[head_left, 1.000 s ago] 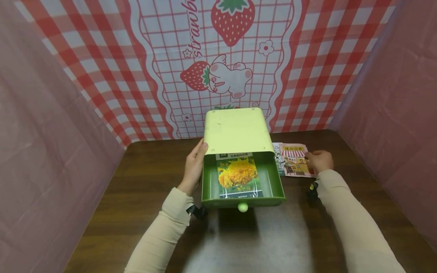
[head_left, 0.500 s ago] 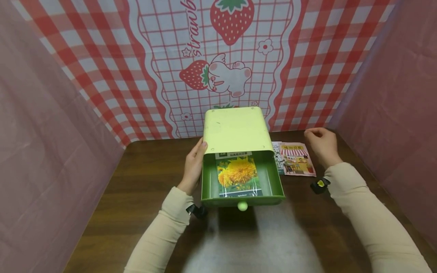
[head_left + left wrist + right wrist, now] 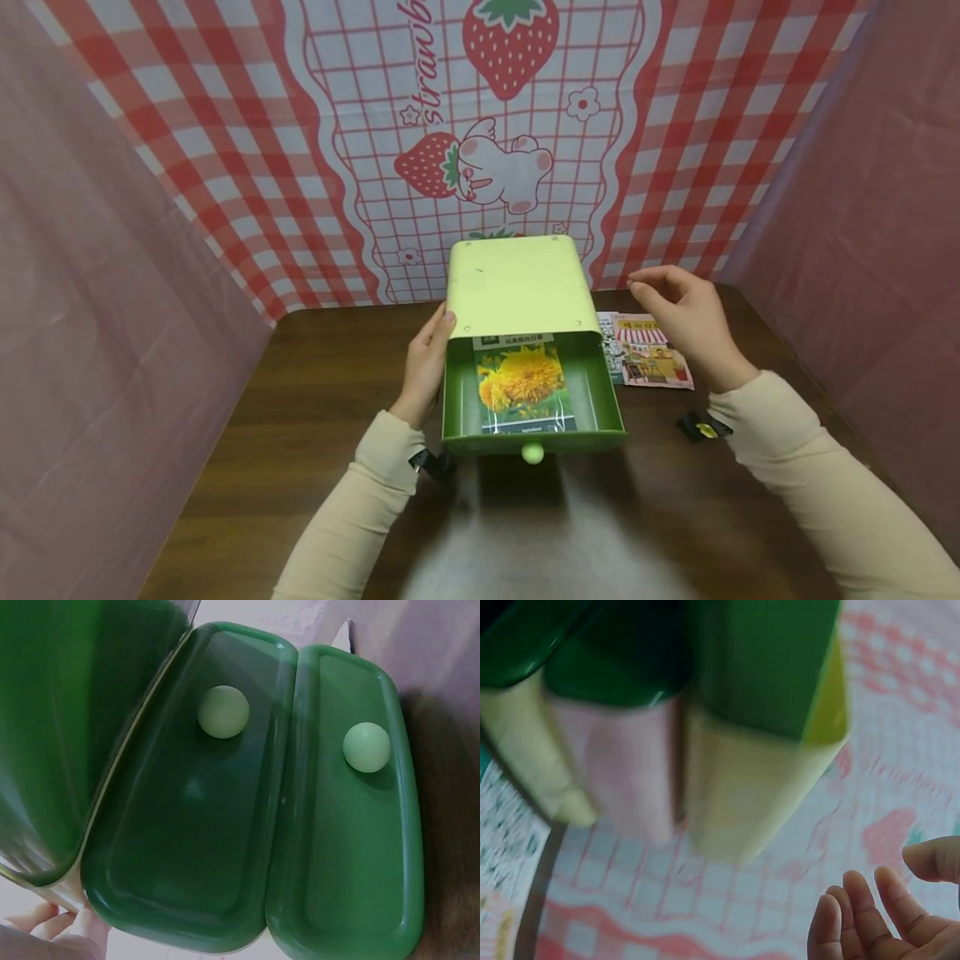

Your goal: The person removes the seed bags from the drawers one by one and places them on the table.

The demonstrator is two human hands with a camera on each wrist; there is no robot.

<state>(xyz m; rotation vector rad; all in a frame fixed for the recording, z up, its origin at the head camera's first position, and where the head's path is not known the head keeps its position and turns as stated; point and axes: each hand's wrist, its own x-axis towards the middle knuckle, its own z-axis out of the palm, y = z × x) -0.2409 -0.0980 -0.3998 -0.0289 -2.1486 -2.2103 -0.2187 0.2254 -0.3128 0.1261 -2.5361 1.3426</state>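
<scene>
We see a pale green cabinet on a brown surface, its pulled-out top drawer holding a yellow-flower packet. The left hand touches the cabinet's left side, fingers lightly bent. Right of the cabinet, near a shop-picture packet, the right hand hovers, fingers loosely parted, holding nothing.
</scene>
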